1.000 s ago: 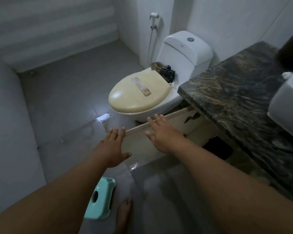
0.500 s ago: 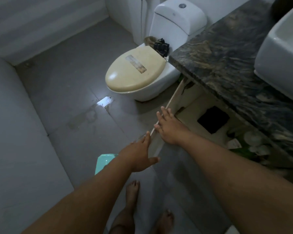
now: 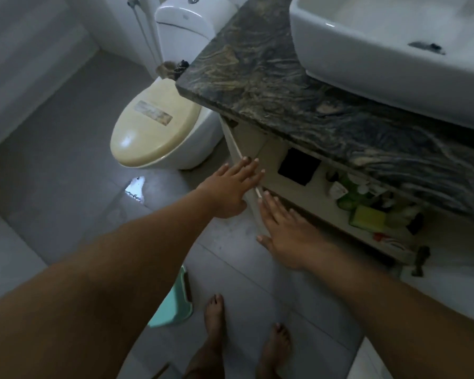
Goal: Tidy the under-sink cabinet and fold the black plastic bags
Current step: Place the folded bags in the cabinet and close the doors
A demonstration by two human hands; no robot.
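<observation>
Left hand (image 3: 229,188) and right hand (image 3: 285,232) flat-fingered, holding nothing, either side of cabinet door (image 3: 246,170) edge, blurred shelf clutter (image 3: 367,206) beyond right hand

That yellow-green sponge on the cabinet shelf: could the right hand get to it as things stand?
Probably yes. The cabinet door stands swung open, the right hand is empty with straight fingers just outside the shelf, and nothing lies between it and the sponge.

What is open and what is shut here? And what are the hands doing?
cabinet door: swung open.
cabinet: open, things on its shelf.
toilet lid: down, closed.
left hand: fingers straight, against the door, holding nothing.
right hand: fingers straight, beside the door's edge, holding nothing.
</observation>
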